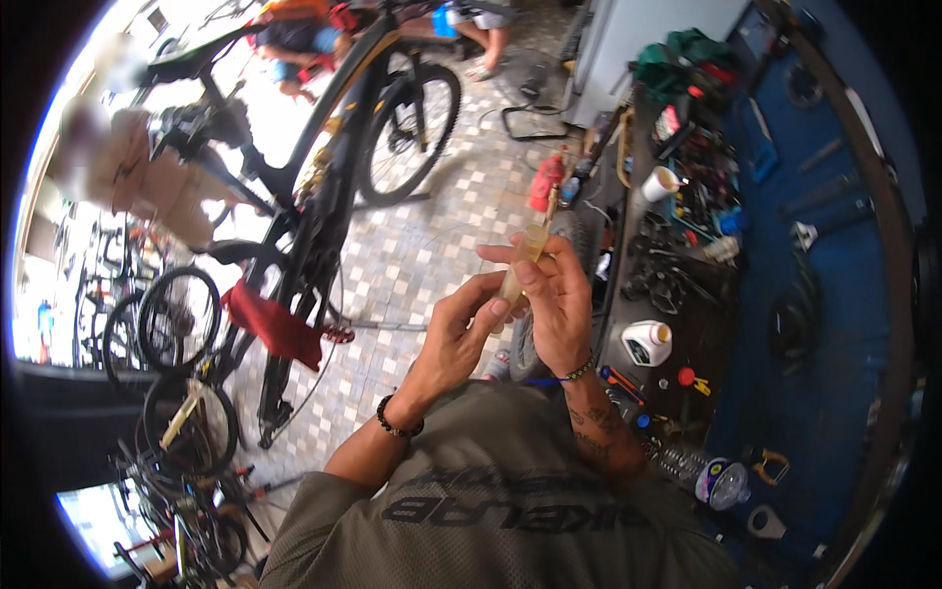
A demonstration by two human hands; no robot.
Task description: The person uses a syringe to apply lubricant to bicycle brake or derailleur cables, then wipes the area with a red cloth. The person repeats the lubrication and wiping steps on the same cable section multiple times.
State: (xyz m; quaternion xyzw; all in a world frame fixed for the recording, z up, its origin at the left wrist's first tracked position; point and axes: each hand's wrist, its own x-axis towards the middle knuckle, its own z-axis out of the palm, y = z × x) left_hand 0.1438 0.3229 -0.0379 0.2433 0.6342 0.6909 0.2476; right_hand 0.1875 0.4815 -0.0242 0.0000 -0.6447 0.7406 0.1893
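Both of my hands are raised in front of my chest around a translucent, yellowish tube (536, 239), syringe-like in shape. It is tilted, with a thin brownish tip at its far end. My left hand (463, 319) pinches the near, lower end between thumb and fingers. Higher up the same tube, my right hand (557, 294) grips with its thumb across the front and fingers behind. The fingers partly cover the tube, so its full shape is hidden. Just beyond the tip, a red bottle (548, 182) stands on the tiled floor.
A black mountain bike (324, 128) is held up at the left, a red cloth (275, 324) hanging near its rear. On my right, a cluttered workbench bears a white cup (659, 184), a white bottle (648, 344) and a clear plastic bottle (721, 483). People are at the back.
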